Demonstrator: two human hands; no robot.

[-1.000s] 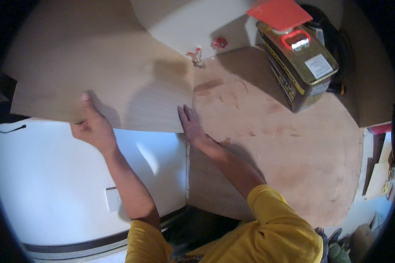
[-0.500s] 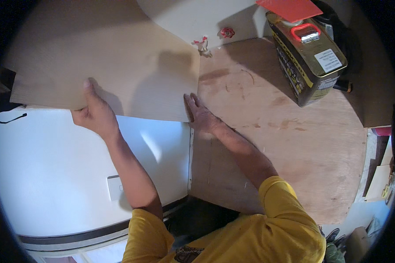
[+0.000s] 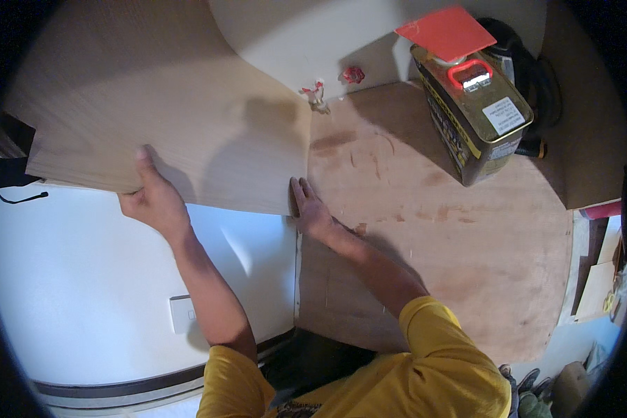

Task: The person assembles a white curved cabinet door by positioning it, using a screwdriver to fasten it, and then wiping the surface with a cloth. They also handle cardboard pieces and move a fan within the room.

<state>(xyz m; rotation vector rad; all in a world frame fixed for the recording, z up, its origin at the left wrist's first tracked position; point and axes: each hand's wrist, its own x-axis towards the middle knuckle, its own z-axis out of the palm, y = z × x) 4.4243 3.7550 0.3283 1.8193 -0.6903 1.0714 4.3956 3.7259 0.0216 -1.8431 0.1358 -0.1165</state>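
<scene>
A wide, light-brown wood-grain panel point(image 3: 104, 104) covers the upper left, its near edge above a white panel. My left hand point(image 3: 157, 202) grips that near edge, thumb on the top face and fingers hidden beneath. At the panel's near right corner, my right hand point(image 3: 312, 209) lies with its fingers stretched out against the edge, holding nothing. Reddish-brown smears mark the bare plywood board point(image 3: 425, 279) to its right. On the board's far part stands a rectangular metal can point(image 3: 477, 118) with a red handle and a red flat piece point(image 3: 449, 31) on top.
Two red-handled valves, one point(image 3: 353, 74) on the back wall and one point(image 3: 315, 96) beside the panel, stand near the far corner. A black object point(image 3: 540, 83) sits behind the can. The white panel bears a switch plate point(image 3: 183, 315). A brown upright panel point(image 3: 589, 118) bounds the right.
The whole view has shifted, so most things appear lower. My right hand has slid slightly nearer along the panel's right corner. My left hand keeps its hold on the near edge.
</scene>
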